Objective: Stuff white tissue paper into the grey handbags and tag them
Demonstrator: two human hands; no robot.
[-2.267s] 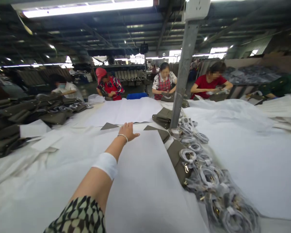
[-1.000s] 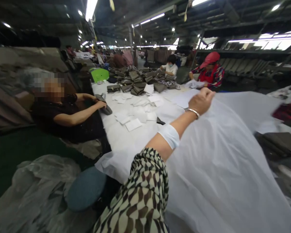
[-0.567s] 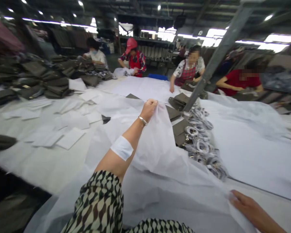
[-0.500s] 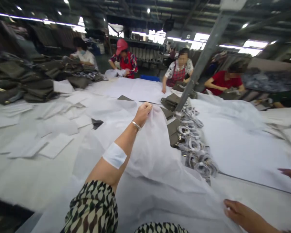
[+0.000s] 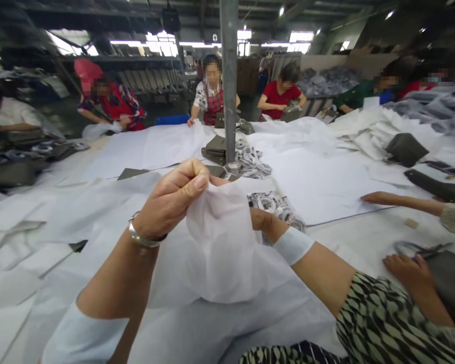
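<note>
My left hand (image 5: 170, 199), with a metal bangle on the wrist, is closed in a pinch on the top edge of a large thin white sheet (image 5: 216, 242), held up in front of me. My right hand (image 5: 264, 222) is just right of it, partly hidden behind the bunched sheet, and grips the same sheet. The rest of the sheet drapes down over the white-covered table (image 5: 326, 182). My right forearm has a white band and a patterned sleeve.
A metal post (image 5: 229, 81) rises mid-table beside wrapped straps (image 5: 250, 162) and olive bags (image 5: 216, 146). At my right a co-worker's hands (image 5: 379, 198) rest by scissors (image 5: 420, 247) and a dark bag (image 5: 447, 273). Several people work along the far edge. Bags are stacked at left.
My left hand has pulled the sheet's edge from far out on the table back up close to me. My right hand has come up from the lower corner to grip the sheet beside it.
</note>
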